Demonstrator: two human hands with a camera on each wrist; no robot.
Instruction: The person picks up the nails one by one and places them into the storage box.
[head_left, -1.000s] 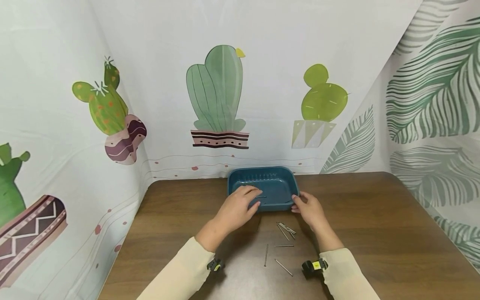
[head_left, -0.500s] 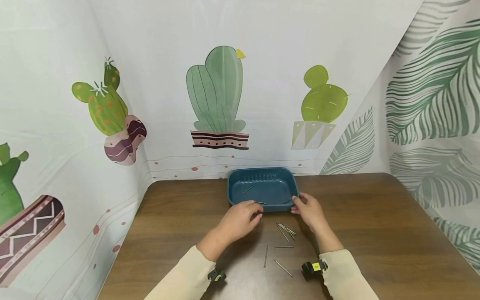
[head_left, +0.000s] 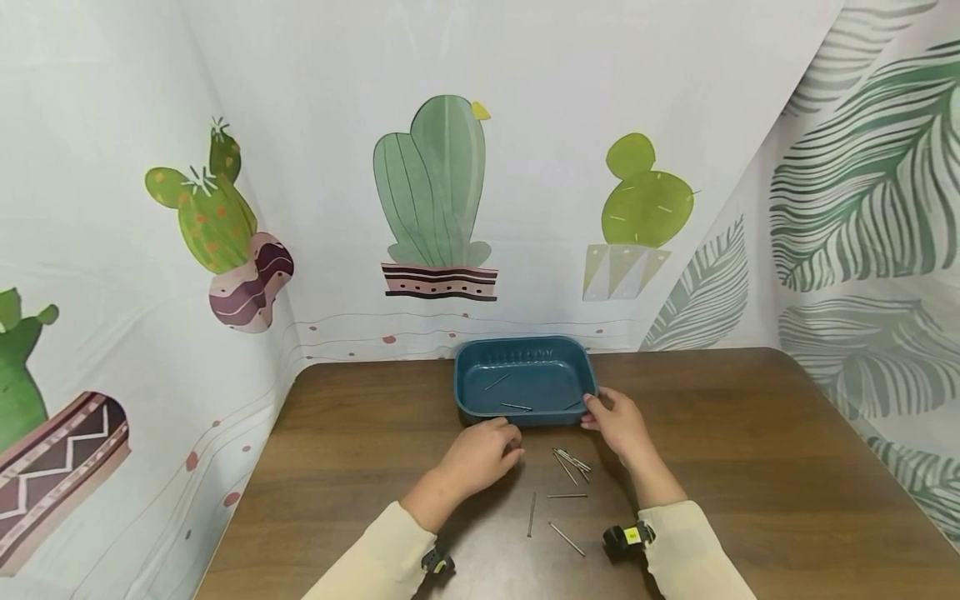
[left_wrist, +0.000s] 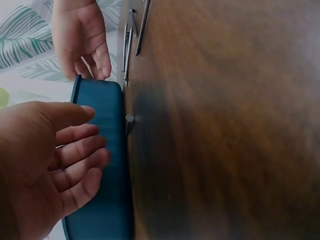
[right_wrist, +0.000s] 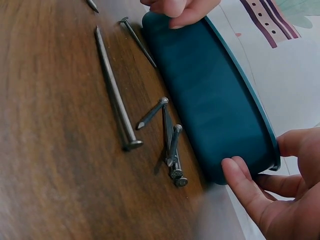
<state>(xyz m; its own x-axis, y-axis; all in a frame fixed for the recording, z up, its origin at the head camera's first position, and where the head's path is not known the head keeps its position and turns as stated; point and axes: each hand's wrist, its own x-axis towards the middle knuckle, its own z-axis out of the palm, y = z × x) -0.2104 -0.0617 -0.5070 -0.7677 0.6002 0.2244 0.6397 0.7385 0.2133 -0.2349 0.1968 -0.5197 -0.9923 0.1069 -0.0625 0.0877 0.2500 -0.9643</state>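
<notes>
Blue tray (head_left: 551,419) on a brown table (head_left: 720,433), nails (head_left: 497,381) inside, right hand (head_left: 618,423) gripping its near right corner, left hand (head_left: 480,457) (fingers loosely curled, nothing held) just in front, more nails (head_left: 567,496) lying nearby.

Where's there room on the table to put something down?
Two big bare patches: one between the left hand, the tray and the left edge of the table, the other between the right hand and the right edge. It's crowded between the arms, where nails lie in front of the tray.
</notes>
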